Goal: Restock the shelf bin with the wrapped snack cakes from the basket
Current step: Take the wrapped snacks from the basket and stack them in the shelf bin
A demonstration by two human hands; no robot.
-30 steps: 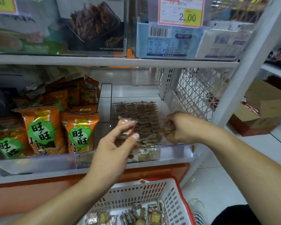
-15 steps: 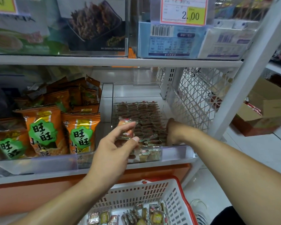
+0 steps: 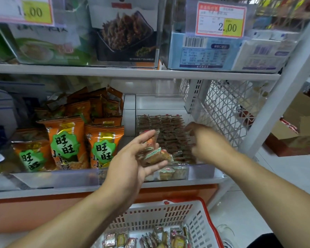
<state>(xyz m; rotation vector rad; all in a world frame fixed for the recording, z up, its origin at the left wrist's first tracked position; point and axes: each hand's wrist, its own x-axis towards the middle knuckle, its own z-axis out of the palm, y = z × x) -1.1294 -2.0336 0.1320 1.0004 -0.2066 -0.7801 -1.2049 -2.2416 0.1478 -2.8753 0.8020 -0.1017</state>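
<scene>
My left hand [image 3: 132, 163] holds a small stack of wrapped snack cakes [image 3: 153, 153] in its palm and fingers, just in front of the clear shelf bin [image 3: 202, 171]. The bin holds neat rows of wrapped snack cakes [image 3: 161, 129]. My right hand [image 3: 203, 142] is blurred above the bin's right side, over the rows; whether it holds anything is unclear. Below, the white basket with a red rim [image 3: 197, 222] contains several more wrapped cakes [image 3: 150, 238].
Orange snack bags [image 3: 66, 142] fill the bin to the left. A white lattice side panel [image 3: 227, 111] and shelf upright [image 3: 279, 92] close the right side. The upper shelf [image 3: 132, 70] carries boxed goods with price tags. Cardboard boxes [image 3: 297, 133] stand on the floor at right.
My left hand has drawn back toward me and now shows several cakes in its palm. My right hand has lifted out of the bin's front corner and moved back over the rows.
</scene>
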